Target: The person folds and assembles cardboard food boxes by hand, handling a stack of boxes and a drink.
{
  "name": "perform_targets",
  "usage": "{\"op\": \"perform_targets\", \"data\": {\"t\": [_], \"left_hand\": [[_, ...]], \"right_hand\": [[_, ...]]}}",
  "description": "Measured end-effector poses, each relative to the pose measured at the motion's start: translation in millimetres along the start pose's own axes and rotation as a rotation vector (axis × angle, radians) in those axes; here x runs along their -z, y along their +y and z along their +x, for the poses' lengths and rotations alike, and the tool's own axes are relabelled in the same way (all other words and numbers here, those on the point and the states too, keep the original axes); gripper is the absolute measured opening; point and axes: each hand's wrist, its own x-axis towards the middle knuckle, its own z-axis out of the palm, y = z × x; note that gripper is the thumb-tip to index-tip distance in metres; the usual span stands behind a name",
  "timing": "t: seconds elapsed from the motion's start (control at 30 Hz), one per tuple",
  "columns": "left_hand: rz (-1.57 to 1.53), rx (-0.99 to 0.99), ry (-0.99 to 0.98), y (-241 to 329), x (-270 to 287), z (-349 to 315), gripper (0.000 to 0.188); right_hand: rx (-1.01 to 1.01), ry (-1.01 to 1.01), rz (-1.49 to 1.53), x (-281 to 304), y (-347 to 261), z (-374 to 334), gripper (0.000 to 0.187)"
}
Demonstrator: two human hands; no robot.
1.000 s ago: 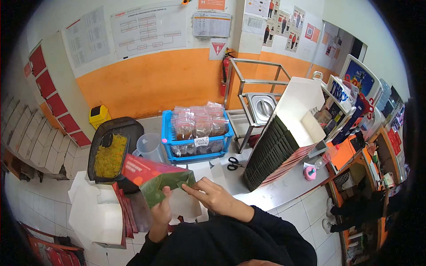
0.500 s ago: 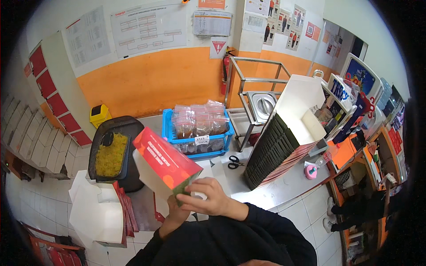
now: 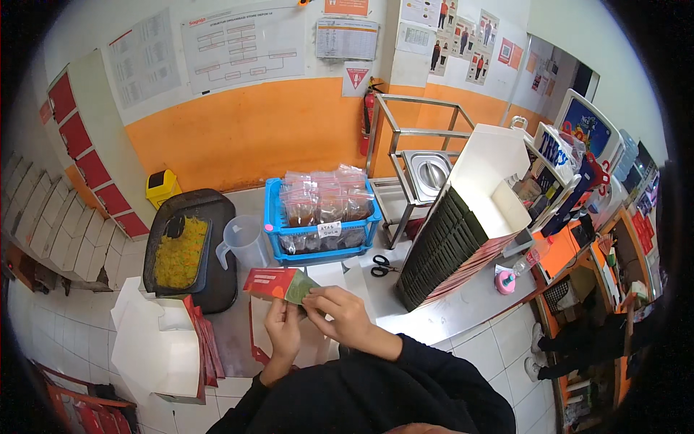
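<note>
A red and green cardboard food box (image 3: 273,283) is held up in front of me over the table, one printed panel toward me. My left hand (image 3: 283,328) pinches its lower edge from below, fingers closed. My right hand (image 3: 340,315) grips its green right end between thumb and fingers. Beneath the hands lies a pale sheet with a red border (image 3: 259,336), partly hidden by them; I cannot tell whether it joins the box. To the left, nested open cartons (image 3: 163,354) with white insides and red sides lie close to my left forearm.
A black tray (image 3: 220,206) carries a pan of yellow shredded food (image 3: 182,249). Beside it stand a clear measuring jug (image 3: 248,242) and a blue basket (image 3: 269,199) of bagged dark liquid. Black scissors (image 3: 381,266) lie near a tall stack of cartons (image 3: 448,249) and a pink-based bottle (image 3: 506,281).
The box has come down and tipped, so a narrower red and green side shows. The jug behind it is now visible. My left hand has risen to its lower edge.
</note>
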Motion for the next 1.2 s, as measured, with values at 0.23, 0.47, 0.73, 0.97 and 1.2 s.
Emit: {"op": "perform_targets", "data": {"t": [0.23, 0.47, 0.73, 0.97, 1.2], "left_hand": [[0.024, 0.108, -0.138, -18, 13, 4, 0.025], [0.362, -0.169, -0.163, 14, 9, -6, 0.016], [0.836, -0.746, -0.120, 104, 39, -7, 0.018], [1.465, -0.720, -0.146, 150, 120, -22, 0.024], [1.860, -0.191, 0.126, 130, 185, -48, 0.029]], "right_hand": [[-0.356, -0.063, 0.192, -10, 6, -15, 0.018], [-0.332, -0.114, 0.345, -17, 15, -11, 0.031], [-0.774, -0.077, 0.505, 0, 55, -53, 0.024], [-0.761, -0.356, 0.154, -30, 88, -107, 0.031], [-0.797, -0.403, -0.409, -56, 119, -164, 0.088]]}}
